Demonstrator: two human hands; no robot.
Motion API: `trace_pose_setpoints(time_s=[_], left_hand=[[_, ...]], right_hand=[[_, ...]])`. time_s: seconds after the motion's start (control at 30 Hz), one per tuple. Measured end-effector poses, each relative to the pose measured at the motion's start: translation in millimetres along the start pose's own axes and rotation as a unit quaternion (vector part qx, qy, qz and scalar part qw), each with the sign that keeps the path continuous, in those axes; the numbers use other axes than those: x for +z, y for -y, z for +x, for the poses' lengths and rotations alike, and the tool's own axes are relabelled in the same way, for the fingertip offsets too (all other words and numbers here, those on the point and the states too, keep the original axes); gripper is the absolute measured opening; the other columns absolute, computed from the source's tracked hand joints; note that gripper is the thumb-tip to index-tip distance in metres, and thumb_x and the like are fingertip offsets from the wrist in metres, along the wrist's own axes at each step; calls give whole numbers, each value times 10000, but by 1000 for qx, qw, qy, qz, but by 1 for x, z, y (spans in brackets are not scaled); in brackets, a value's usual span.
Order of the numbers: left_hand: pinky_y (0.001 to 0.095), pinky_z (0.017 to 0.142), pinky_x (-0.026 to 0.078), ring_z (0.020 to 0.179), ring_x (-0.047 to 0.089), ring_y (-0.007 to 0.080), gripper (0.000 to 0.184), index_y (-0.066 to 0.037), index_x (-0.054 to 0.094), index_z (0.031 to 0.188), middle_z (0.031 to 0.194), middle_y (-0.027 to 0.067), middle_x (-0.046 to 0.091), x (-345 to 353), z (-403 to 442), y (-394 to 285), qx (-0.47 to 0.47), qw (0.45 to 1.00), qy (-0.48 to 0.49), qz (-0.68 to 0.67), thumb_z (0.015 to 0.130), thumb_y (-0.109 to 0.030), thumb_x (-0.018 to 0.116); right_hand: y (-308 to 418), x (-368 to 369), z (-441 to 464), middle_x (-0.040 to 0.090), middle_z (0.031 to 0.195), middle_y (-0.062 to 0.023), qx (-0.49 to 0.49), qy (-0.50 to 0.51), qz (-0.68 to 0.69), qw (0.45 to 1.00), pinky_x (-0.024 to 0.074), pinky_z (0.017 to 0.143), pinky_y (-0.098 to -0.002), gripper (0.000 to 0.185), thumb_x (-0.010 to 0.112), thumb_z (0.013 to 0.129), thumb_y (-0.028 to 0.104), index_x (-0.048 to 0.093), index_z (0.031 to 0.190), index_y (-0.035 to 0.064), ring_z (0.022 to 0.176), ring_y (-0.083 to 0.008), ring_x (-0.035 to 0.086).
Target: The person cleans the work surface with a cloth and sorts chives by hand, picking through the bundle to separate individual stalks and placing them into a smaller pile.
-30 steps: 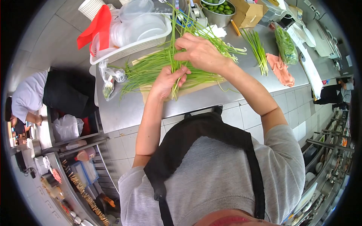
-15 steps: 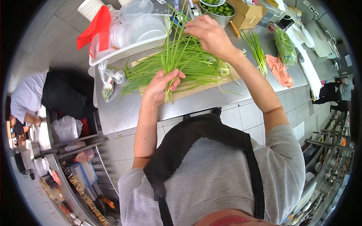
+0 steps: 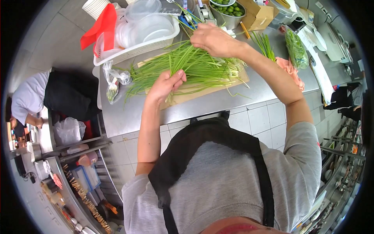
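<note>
Long green chives (image 3: 210, 70) lie in a loose pile across a light cutting board (image 3: 187, 97) on the steel table. My left hand (image 3: 168, 84) is closed around the lower part of a bunch, at the board's near left side. Above the pile, my right hand (image 3: 214, 40) has its fingers curled together on the upper part of that bunch. A few thin leaves stick out past its knuckles toward the back of the table. The right fingertips are partly hidden behind the hand.
A white basket (image 3: 136, 46) of plastic lids stands back left, with a red cloth (image 3: 102, 29) over it. A plastic bag (image 3: 113, 84) lies left of the board. More chives (image 3: 265, 46), a pink cloth (image 3: 291, 72) and bagged greens (image 3: 296, 50) lie right. Limes (image 3: 230, 10) fill a bowl behind.
My right hand has come slightly down, its fingers closing onto the bunch. The leaves that stood upright between my hands now lie lower. My left hand keeps its grip.
</note>
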State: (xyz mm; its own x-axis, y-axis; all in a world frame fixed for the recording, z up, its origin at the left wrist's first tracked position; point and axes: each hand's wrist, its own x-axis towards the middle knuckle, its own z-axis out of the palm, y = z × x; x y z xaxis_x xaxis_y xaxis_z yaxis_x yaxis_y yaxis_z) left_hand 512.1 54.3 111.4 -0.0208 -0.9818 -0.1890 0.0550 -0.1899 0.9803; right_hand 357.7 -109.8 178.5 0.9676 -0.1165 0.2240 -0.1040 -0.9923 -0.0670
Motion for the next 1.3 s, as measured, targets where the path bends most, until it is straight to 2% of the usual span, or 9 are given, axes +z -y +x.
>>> trace_pose_setpoints(time_s=[0.2, 0.3, 0.47, 0.57, 0.7, 0.8, 1.03, 1.2, 1.3], left_hand=[[209, 418, 226, 450, 277, 53, 296, -63, 501, 699, 509, -59, 334, -5, 2, 9, -46, 997, -12, -60, 881, -290, 443], [204, 414, 220, 446, 269, 50, 287, -62, 499, 710, 504, -60, 323, -12, -3, 10, -55, 996, -3, -64, 881, -286, 442], [201, 410, 223, 444, 272, 53, 284, -58, 500, 717, 503, -58, 324, -8, -1, 1, -49, 995, -10, -91, 880, -284, 447], [202, 410, 227, 440, 269, 54, 285, -56, 498, 717, 502, -58, 324, -8, -1, 0, -44, 993, -12, -108, 879, -285, 449], [196, 399, 218, 415, 274, 38, 268, -65, 475, 713, 506, -68, 328, -6, 3, 1, -22, 991, -8, -132, 875, -279, 464], [206, 405, 210, 431, 254, 49, 284, -63, 484, 700, 496, -67, 310, -5, 3, -1, -28, 989, -21, -142, 874, -287, 463], [192, 384, 202, 408, 266, 35, 277, -74, 468, 687, 489, -75, 305, 1, 6, -4, -30, 993, -33, -112, 875, -278, 466], [195, 384, 203, 413, 266, 38, 284, -78, 463, 681, 493, -76, 303, 5, 4, -4, -31, 995, -19, -95, 877, -284, 461], [197, 383, 201, 413, 257, 38, 287, -82, 454, 673, 495, -77, 297, 6, 1, -6, -25, 992, -1, -123, 879, -282, 457]], right_hand=[[-43, -14, 8, 534, 840, -131, 254, -174, 21, 951, 406, 700, -385, 69, 464, 807, 113, 489, 813, 49, 855, -306, 474], [-54, -6, -1, 553, 884, -113, 125, -89, -69, 986, 390, 751, -388, 123, 482, 822, 169, 531, 878, 71, 892, -292, 477], [-22, 16, -6, 573, 892, -53, 46, -135, -70, 987, 338, 821, -410, 270, 516, 803, 285, 576, 1001, 111, 944, -224, 484], [2, 13, -3, 566, 827, -89, 33, 81, 29, 996, 380, 756, -406, 202, 514, 807, 243, 558, 844, 49, 875, -266, 510], [-2, 17, 1, 555, 775, -113, 139, 2, 112, 984, 408, 696, -411, 123, 512, 789, 151, 535, 770, 31, 807, -312, 517], [-19, 25, 4, 546, 751, -129, 226, -161, -7, 961, 425, 672, -411, 63, 506, 752, 80, 535, 786, 35, 774, -342, 513], [23, 8, 18, 547, 1025, -14, 27, -310, -54, 949, 389, 794, -356, 246, 547, 684, 35, 587, 915, 111, 962, -223, 478], [25, 3, 18, 529, 1039, -12, -115, -133, -107, 979, 366, 803, -343, 235, 545, 673, 44, 576, 897, 107, 978, -207, 462], [31, 6, 14, 566, 931, -39, -65, -141, -105, 982, 382, 768, -340, 172, 537, 663, 48, 586, 821, 92, 910, -221, 495]])
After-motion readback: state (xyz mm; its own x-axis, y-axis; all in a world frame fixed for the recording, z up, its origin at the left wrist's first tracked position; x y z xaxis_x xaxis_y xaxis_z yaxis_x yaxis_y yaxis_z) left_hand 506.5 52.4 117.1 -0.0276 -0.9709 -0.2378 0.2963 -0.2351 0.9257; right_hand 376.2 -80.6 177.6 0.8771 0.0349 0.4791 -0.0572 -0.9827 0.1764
